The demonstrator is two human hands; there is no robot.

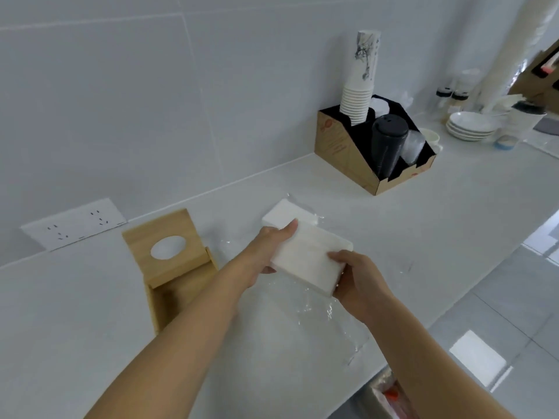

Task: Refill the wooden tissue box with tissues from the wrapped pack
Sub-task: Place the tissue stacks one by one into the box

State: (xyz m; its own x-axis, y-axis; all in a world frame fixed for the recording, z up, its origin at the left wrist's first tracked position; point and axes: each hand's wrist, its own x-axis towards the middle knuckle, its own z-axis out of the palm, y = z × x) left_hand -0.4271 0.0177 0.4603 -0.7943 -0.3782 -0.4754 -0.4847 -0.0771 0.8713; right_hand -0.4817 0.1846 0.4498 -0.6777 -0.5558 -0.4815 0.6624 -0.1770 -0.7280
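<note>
Both of my hands hold a white stack of tissues (308, 258) just above the white counter. My left hand (272, 246) grips its far-left end, thumb on top. My right hand (354, 279) grips the near-right end. A second white tissue stack (287, 211) lies on the counter right behind it, still partly in clear wrap. Loose clear plastic wrap (314, 322) lies crumpled on the counter below my hands. The wooden tissue box (169, 285) stands open to the left, its lid with an oval hole (168, 246) tilted up and its inside looking empty.
A cardboard organiser (348, 155) with stacked paper cups (360, 86) and a black cup stands at the back right. Stacked white plates (472, 125) and jars sit further right. A wall socket plate (75, 222) is behind the box. The counter's front edge (453, 309) runs along the right.
</note>
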